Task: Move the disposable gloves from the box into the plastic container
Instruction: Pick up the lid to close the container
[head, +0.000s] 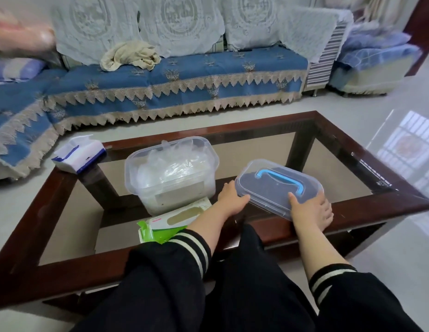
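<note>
Step in hand, by judgement: fit lid point(278, 185) onto plastic container point(171, 172).

- Left hand point(232, 200): holds lid at its left end, fingers partly hidden beneath the rim.
- Right hand point(311, 209): grips near right corner, thumb on top, fingers curled under the edge.
- Lid: tilted, blue handle point(279, 179) up, just right of container.
- Disposable gloves point(170, 164): piled inside container, some reaching rim height.
- Box point(170, 220): flat on bench point(352, 207) near container, opening apparently empty.

Level lid before moving across. Align corners with container rim. Tuck stray gloves below rim first. Press evenly at both ends; avoid trapping film.
</note>
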### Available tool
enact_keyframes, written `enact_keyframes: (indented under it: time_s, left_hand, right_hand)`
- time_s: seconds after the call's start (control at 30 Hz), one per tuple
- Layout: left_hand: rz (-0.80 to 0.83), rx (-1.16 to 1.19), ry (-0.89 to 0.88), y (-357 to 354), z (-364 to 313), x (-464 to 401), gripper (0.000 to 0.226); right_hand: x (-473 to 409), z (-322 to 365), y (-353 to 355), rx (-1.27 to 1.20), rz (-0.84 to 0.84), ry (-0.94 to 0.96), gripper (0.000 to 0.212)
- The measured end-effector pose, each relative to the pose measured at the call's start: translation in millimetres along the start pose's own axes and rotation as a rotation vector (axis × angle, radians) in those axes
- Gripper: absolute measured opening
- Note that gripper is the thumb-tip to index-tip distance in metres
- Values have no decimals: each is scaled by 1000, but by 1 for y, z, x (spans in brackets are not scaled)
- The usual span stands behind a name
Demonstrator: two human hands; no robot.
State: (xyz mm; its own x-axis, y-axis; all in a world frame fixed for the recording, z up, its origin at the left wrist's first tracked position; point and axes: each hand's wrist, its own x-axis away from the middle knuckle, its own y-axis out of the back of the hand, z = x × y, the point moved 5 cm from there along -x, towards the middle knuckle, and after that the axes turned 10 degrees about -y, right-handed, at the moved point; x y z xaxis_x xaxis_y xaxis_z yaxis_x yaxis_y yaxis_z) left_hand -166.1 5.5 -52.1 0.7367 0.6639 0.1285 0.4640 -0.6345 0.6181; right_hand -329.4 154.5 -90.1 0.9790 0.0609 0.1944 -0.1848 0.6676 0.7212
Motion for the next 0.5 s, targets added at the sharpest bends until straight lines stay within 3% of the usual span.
enact_keyframes:
  time_s: [0.07,0.13,0.23,0.3,0.43,0.5]
  left_hand:
    - [-25,-42,100,-6,16,-9,74]
    - [-42,69,140,-10,21,-16,79]
    - [-105,431,175,-14,17,-21,60]
    - [-164,562,199,-13,15,-20,65]
    - [-267,658,162,2,-4,-21,60]
    - [-268,643,92,16,-24,-18,58]
  right_hand:
    - [0,-1,-1,-24,0,5,87]
    - [2,-2,-1,-48,-11,4,86]
    - [3,-4,1,-111,-30,11,86]
    - [2,-4,3,-164,-31,9,86]
    - [2,-5,6,-321,-42,19,90]
    - [7,-2,6,-541,61,20,91]
